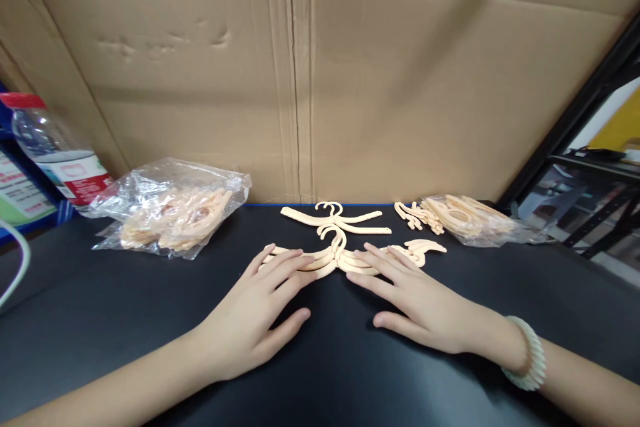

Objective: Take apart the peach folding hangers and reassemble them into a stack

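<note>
Cream-coloured plastic hangers [336,255] lie on the black table in the middle of the head view, their hooks pointing away from me. My left hand [265,303] rests with fingers spread over their left arms. On the right arms lie the outstretched fingers of my right hand [425,303], which wears a pale coiled band on the wrist. The fingers of both hands hide the outer hanger ends. Just behind are more hangers [335,219], one partly over another. Beside my right fingers sits a loose curved cream piece [425,248].
A clear bag of cream parts [180,217] stands at the left, near a red-capped bottle [65,153]. On the right lie small cream pieces [419,215] and another clear bag [480,220]. Cardboard [200,80] walls off the back. A white cable [20,260] curves in at left.
</note>
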Demonstrator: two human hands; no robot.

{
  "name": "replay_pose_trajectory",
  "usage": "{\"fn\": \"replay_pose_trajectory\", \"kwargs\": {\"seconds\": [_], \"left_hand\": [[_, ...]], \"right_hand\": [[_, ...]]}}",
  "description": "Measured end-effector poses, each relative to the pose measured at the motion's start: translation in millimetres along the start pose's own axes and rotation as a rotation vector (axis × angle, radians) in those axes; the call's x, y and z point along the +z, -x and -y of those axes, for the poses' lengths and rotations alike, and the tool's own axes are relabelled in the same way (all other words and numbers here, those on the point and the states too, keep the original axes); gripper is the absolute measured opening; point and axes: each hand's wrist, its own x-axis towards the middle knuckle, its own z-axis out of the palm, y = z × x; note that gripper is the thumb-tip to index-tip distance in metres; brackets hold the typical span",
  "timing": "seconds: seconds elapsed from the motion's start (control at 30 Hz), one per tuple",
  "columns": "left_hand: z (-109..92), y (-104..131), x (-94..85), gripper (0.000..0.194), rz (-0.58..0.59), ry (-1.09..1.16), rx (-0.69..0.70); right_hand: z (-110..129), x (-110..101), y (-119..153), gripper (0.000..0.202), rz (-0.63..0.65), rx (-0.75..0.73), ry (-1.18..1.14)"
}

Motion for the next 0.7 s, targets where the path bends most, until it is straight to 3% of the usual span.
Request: {"fn": "replay_pose_trajectory", "kwargs": {"seconds": [0.2, 0.37, 0.53, 0.7], "left_hand": [[0, 0, 0.6, 0.032, -0.048, -0.054, -0.026], [1, 0, 1.1, 0.035, -0.059, -0.045, -0.020], [1, 0, 0.5, 0.028, -0.076, -0.013, 0.012], [1, 0, 0.4, 0.016, -0.086, 0.007, 0.026]], "right_hand": [[0, 1, 0, 0.056, -0.028, -0.017, 0.023], [1, 0, -1, 0.056, -0.070, -0.048, 0.076], [14, -4, -2, 0.039, -0.127, -0.193, 0.092], [24, -4, -2, 0.032, -0.076, -0.267, 0.045]]}}
